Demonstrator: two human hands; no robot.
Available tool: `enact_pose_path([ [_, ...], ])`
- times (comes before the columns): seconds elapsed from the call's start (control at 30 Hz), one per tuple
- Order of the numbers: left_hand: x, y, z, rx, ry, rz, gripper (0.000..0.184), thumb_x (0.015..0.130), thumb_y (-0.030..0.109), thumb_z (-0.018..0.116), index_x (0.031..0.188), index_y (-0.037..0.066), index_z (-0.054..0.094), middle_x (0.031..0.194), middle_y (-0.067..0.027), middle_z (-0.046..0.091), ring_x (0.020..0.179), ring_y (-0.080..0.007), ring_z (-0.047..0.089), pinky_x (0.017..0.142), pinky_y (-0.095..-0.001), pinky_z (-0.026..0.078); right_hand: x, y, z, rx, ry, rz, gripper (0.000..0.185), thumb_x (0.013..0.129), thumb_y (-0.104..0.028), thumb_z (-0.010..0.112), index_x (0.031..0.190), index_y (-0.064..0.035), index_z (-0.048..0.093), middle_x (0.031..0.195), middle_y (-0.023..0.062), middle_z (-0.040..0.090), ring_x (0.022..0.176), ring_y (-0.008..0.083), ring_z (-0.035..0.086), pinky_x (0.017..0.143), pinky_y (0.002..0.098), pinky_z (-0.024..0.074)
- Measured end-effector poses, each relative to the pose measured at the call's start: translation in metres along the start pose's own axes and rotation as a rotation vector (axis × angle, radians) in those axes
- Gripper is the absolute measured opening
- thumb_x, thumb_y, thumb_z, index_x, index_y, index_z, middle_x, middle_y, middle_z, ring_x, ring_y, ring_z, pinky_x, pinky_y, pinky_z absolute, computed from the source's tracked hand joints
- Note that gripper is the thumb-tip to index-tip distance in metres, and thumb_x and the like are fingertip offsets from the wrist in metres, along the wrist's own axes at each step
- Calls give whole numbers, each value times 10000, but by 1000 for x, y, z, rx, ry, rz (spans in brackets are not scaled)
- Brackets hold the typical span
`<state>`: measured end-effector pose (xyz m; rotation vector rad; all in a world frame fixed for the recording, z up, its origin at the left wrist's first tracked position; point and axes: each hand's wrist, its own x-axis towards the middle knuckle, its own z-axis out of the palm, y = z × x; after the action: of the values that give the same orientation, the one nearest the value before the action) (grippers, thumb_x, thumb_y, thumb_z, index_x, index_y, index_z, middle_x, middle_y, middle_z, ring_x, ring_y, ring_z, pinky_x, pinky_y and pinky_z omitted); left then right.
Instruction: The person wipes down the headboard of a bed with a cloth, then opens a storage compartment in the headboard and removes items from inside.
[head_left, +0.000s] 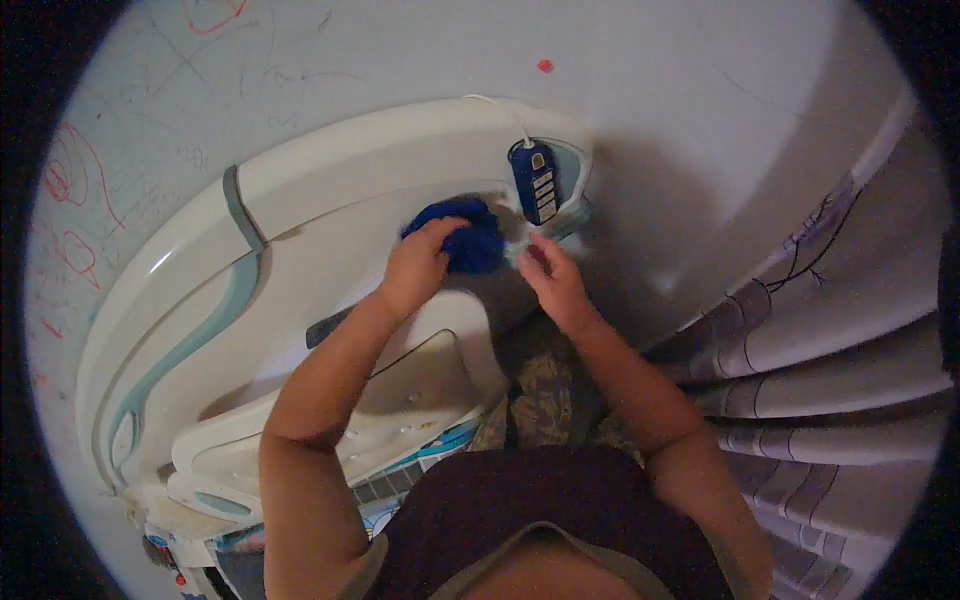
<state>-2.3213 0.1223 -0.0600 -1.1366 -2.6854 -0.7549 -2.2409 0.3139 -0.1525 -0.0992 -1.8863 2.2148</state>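
Observation:
A dark blue cloth (pixel 474 243) hangs in front of the cream headboard, with my left hand (pixel 426 258) closed on its left side. Just to its right, my right hand (pixel 552 272) is closed, its fingertips at a small pale, blurred thing (pixel 517 252) that I cannot make out. Above my right hand, a blue power strip (pixel 536 182) with white labels stands upright in the headboard's corner. A white cord runs up from its top.
The curved cream headboard (pixel 340 160) with grey-green trim stands against a scribbled wall (pixel 300 65). A padded cream panel (pixel 420 375) lies below it. Grey patterned curtains (pixel 820 370) hang at the right. Camouflage-patterned fabric (pixel 540 400) is below my hands.

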Motion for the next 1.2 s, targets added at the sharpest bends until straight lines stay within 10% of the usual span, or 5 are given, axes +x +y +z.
enact_pose_path([
  [0.1, 10, 39, 12, -878, -95, -415, 443, 723, -36, 471, 1158, 26, 530, 1006, -163, 626, 907, -328, 601, 803, -335, 477, -19, -22, 17, 637, 156, 309, 471, 808, -145, 664, 1222, -27, 475, 1074, 128, 570, 994, 264, 557, 873, 362, 437],
  [0.43, 22, 81, 60, -511, -682, -6, 392, 834, 126, 576, 1193, -19, 515, 1087, -189, 596, 1068, -298, 541, 883, -340, 429, -37, -11, -46, 571, 152, 349, 411, 750, -277, 701, 1083, -62, 591, 1011, 81, 615, 893, 234, 601, 792, 382, 493],
  [0.63, 27, 49, 77, -1171, -28, -305, 392, 927, 356, 486, 1177, 65, 565, 1044, -74, 618, 996, -193, 552, 851, -311, 419, -51, -41, -66, 548, 129, 330, 533, 713, -262, 727, 1165, -46, 545, 1078, 100, 610, 932, 248, 605, 828, 392, 494],
  [0.77, 16, 44, 101, -1764, -617, -531, 704, 879, 627, 354, 1321, 82, 413, 1235, -68, 521, 1090, -216, 509, 934, -353, 382, -51, -45, -85, 668, -109, 241, 572, 777, -223, 643, 1270, -24, 433, 1161, 123, 566, 1020, 264, 574, 892, 408, 466],
  [1.2, 15, 53, 87, -1609, -226, -626, 190, 874, 185, 606, 1042, 118, 546, 890, 1, 621, 740, -105, 595, 644, -247, 495, -35, -23, -112, -86, 172, 542, 726, 802, -538, 589, 1243, 23, 455, 1189, 134, 553, 1060, 257, 540, 910, 376, 430],
])
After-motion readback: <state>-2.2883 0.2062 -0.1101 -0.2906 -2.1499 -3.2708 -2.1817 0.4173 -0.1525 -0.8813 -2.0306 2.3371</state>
